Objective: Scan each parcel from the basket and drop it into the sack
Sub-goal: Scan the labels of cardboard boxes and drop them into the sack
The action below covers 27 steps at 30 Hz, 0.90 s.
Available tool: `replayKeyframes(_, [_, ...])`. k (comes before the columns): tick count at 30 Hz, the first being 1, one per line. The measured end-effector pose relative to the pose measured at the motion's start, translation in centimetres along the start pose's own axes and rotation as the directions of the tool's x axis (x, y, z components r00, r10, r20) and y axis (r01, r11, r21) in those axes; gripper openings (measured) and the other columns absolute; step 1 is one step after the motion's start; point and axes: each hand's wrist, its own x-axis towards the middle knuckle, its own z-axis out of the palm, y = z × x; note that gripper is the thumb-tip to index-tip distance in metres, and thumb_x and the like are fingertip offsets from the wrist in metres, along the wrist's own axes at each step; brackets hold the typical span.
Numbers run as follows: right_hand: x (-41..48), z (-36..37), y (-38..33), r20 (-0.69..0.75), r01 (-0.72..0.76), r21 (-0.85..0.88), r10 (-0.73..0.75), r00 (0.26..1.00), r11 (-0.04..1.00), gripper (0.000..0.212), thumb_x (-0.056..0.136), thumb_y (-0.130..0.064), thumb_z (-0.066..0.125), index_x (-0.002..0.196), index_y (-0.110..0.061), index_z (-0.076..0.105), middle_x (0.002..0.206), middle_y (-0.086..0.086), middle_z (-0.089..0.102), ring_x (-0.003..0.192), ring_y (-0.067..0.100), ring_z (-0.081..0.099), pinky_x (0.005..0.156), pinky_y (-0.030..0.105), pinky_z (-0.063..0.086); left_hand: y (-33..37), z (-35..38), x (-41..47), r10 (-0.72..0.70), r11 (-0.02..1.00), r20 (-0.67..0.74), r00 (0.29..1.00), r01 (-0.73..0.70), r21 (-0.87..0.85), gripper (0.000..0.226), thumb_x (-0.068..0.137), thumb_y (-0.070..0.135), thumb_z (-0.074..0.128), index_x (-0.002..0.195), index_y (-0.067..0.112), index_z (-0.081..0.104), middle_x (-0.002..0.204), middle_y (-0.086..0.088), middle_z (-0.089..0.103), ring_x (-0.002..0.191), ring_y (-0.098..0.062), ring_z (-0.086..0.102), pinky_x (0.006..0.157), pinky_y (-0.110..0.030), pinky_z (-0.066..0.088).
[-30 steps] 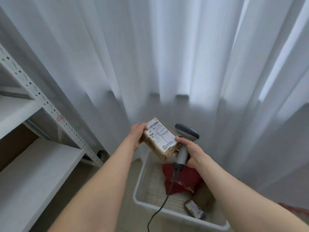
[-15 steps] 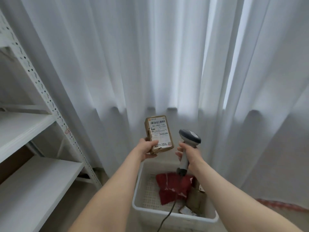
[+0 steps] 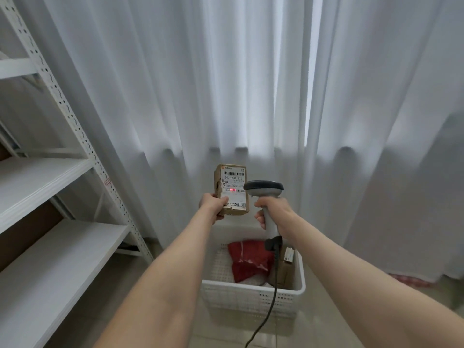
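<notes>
**Red scan light on the held parcel's label**

The cardboard parcel point(image 3: 232, 189) stands upright above the white basket point(image 3: 253, 293), gripped at its lower corner by the left hand point(image 3: 213, 204). The right hand point(image 3: 272, 212) clasps the barcode scanner point(image 3: 265, 190) just beside it.

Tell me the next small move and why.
Probably tip the scanner in the right hand up slightly: its red light falls mid-label on the parcel, below the large barcode, while the left hand holds it upright.

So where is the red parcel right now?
In the head view, the red parcel lies low and centre in the white basket, left of a brown box.
</notes>
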Motion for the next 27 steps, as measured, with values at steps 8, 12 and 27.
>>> replayKeyframes(8, [-4.2, -2.5, -0.9, 0.049, -0.02, -0.017, 0.021, 0.999, 1.0, 0.003, 0.089, -0.005, 0.052, 0.088, -0.004, 0.055, 0.054, 0.009, 0.053, 0.041, 0.015, 0.045, 0.043, 0.023, 0.039, -0.5, 1.8, -3.8, -0.011, 1.0, -0.019, 1.0, 0.011, 0.009, 0.031, 0.089, 0.011, 0.064, 0.117, 0.004, 0.052, 0.108, -0.016, 0.064, 0.086, -0.029, 0.061, 0.075, -0.039, 0.054])
replayKeyframes(12, [-5.6, -3.1, -1.3, 0.072, -0.032, -0.024, 0.033, 0.997, 0.999, 0.005, 0.09, -0.004, 0.05, 0.086, -0.005, 0.052, 0.055, 0.009, 0.05, 0.04, 0.014, 0.043, 0.043, 0.022, 0.039, -0.3, 2.4, -4.5, -0.002, 1.0, -0.028, 1.0, 0.002, 0.015, 0.029, 0.09, 0.012, 0.064, 0.115, 0.004, 0.052, 0.109, -0.017, 0.064, 0.085, -0.028, 0.061, 0.073, -0.039, 0.052])
replayKeyframes(27, [-5.0, -2.9, 1.1, 0.012, -0.083, 0.156, 0.083, 0.997, 0.984, 0.012, 0.092, -0.006, 0.058, 0.103, -0.004, 0.053, 0.068, 0.011, 0.061, 0.045, 0.014, 0.054, 0.045, 0.023, 0.046, -2.4, 0.3, -7.4, -0.049, 0.999, -0.001, 0.999, 0.049, -0.014, 0.031, 0.095, 0.021, 0.057, 0.121, 0.004, 0.053, 0.113, -0.014, 0.065, 0.093, -0.027, 0.065, 0.066, -0.038, 0.058])
